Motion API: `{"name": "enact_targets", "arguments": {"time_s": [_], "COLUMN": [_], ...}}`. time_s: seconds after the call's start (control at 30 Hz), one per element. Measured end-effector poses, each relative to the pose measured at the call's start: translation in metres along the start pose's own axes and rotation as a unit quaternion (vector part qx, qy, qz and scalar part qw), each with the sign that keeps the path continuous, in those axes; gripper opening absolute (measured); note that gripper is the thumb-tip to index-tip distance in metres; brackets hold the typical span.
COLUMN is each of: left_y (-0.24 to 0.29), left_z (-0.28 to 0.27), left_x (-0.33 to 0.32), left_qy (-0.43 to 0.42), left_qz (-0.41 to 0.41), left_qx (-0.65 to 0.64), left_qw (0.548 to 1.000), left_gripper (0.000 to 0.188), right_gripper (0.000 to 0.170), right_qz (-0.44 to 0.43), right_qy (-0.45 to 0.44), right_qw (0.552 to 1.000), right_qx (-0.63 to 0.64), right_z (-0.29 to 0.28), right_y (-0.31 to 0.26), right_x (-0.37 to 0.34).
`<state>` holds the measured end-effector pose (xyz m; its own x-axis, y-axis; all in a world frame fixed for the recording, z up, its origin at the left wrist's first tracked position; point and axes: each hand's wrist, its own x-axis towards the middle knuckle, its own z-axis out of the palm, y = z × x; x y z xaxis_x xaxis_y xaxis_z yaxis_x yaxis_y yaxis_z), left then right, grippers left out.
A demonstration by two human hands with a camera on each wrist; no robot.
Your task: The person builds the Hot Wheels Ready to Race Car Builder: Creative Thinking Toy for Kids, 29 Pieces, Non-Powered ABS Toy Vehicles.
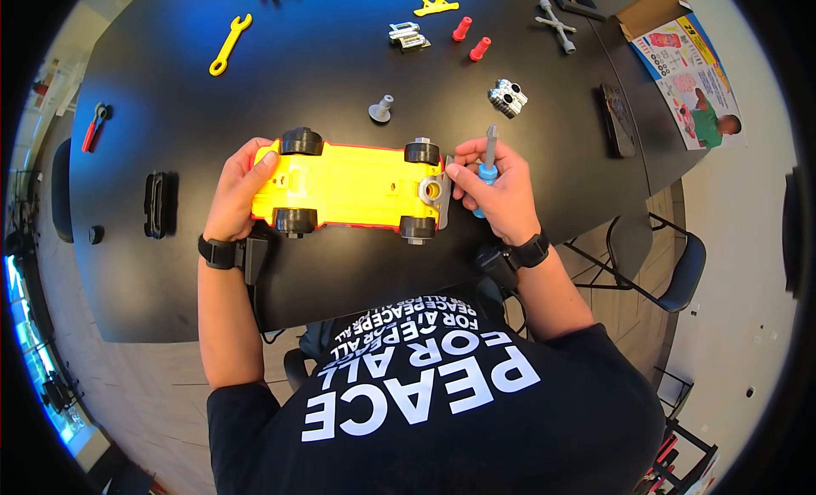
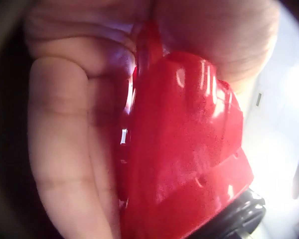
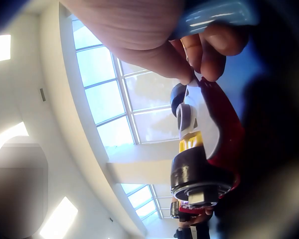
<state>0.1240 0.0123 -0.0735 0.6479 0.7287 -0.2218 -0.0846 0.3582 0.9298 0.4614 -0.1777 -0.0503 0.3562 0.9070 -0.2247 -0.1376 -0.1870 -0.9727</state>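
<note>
A toy car is held upside down near the table's front edge, its yellow underside up and its black wheels showing. My left hand grips the left end, thumb on the underside and fingers beneath. The glossy red body fills much of the left wrist view against the palm. At the other end of the car is a grey bumper with a round ring. Thumb and fingertips of my right hand pinch that bumper's edge. The same hand keeps a blue-handled screwdriver among its fingers, tip pointing away from me.
Beyond the car lie a grey bolt-like piece, a silver engine piece, a chrome piece, red pegs, a yellow wrench and a cross wrench. A black tray sits left; a printed box stands right.
</note>
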Motion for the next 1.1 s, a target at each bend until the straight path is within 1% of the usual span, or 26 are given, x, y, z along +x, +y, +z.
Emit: {"name": "enact_targets", "arguments": {"time_s": [0.13, 0.33, 0.4, 0.43, 0.47, 0.53, 0.57, 0.6, 0.63, 0.67, 0.7, 0.73, 0.77, 0.8, 0.87, 0.93, 0.97, 1.03, 1.07, 1.1], "left_y": [0.003, 0.004, 0.005, 0.005, 0.005, 0.006, 0.006, 0.006, 0.006, 0.008, 0.008, 0.009, 0.011, 0.011, 0.011, 0.012, 0.012, 0.011, 0.011, 0.011], "left_z": [0.008, 0.006, 0.004, 0.003, 0.001, -0.003, -0.005, -0.007, -0.009, -0.009, -0.009, -0.008, -0.005, -0.005, -0.007, -0.006, -0.005, -0.004, -0.003, -0.002], "left_x": [-0.001, -0.001, -0.001, 0.0, 0.0, 0.0, 0.0, 0.0, -0.001, -0.002, -0.002, -0.003, -0.003, -0.003, -0.002, -0.002, -0.003, -0.003, -0.003, -0.003], "left_qy": [0.007, 0.011, 0.004, -0.005, -0.005, -0.04, -0.039, -0.053, -0.066, -0.063, -0.067, -0.071, -0.063, -0.06, -0.07, -0.067, -0.067, -0.063, -0.058, -0.058], "left_qz": [0.008, 0.012, 0.014, 0.015, 0.017, 0.018, 0.023, 0.012, 0.0, 0.004, 0.0, -0.005, -0.006, -0.004, 0.005, 0.005, 0.003, -0.003, -0.005, -0.006], "left_qx": [-0.019, -0.034, -0.035, -0.035, -0.037, -0.048, -0.049, -0.048, -0.047, -0.048, -0.034, -0.021, -0.013, -0.013, 0.015, 0.013, 0.011, -0.001, -0.008, -0.013], "left_qw": [1.0, 0.999, 0.999, 0.999, 0.999, 0.998, 0.998, 0.997, 0.997, 0.997, 0.997, 0.997, 0.998, 0.998, 0.997, 0.998, 0.998, 0.998, 0.998, 0.998], "left_gripper": [0.029, 0.028, 0.027, 0.027, 0.027, 0.026, 0.026, 0.027, 0.027, 0.027, 0.027, 0.027, 0.026, 0.026, 0.026, 0.026, 0.026, 0.026, 0.027, 0.027], "right_gripper": [0.025, 0.024, 0.022, 0.022, 0.023, 0.025, 0.036, 0.036, 0.041, 0.046, 0.05, 0.05, 0.05, 0.051, 0.048, 0.037, 0.037, 0.023, 0.023, 0.02], "right_qz": [-0.007, -0.02, -0.031, -0.033, -0.027, -0.016, -0.071, -0.075, -0.151, -0.225, -0.187, -0.189, -0.269, -0.345, -0.341, -0.298, -0.294, -0.338, -0.335, -0.244], "right_qy": [0.006, 0.014, 0.052, 0.051, 0.039, 0.015, -0.018, -0.022, -0.066, -0.109, -0.133, -0.136, -0.157, -0.177, -0.174, -0.153, -0.156, -0.113, -0.115, -0.102], "right_qw": [1.0, 0.999, 0.998, 0.998, 0.998, 0.988, 0.98, 0.979, 0.961, 0.935, 0.936, 0.935, 0.895, 0.845, 0.841, 0.833, 0.833, 0.819, 0.819, 0.891], "right_qx": [-0.003, 0.045, 0.033, 0.031, -0.03, -0.153, -0.184, -0.186, -0.221, -0.253, -0.267, -0.268, -0.32, -0.369, -0.383, -0.441, -0.443, -0.449, -0.452, -0.37], "right_z": [0.005, -0.001, -0.011, -0.015, -0.018, -0.023, -0.025, -0.022, -0.016, -0.009, 0.001, 0.01, 0.018, 0.026, 0.037, 0.042, 0.041, 0.037, 0.033, 0.03], "right_y": [-0.001, -0.003, -0.008, -0.012, -0.017, -0.027, -0.021, -0.02, -0.019, -0.019, -0.028, -0.028, -0.027, -0.025, -0.016, -0.011, -0.01, -0.01, -0.013, -0.024], "right_x": [-0.002, -0.002, 0.007, 0.012, 0.019, 0.035, 0.049, 0.059, 0.068, 0.075, 0.078, 0.085, 0.094, 0.101, 0.108, 0.111, 0.112, 0.11, 0.105, 0.094]}}
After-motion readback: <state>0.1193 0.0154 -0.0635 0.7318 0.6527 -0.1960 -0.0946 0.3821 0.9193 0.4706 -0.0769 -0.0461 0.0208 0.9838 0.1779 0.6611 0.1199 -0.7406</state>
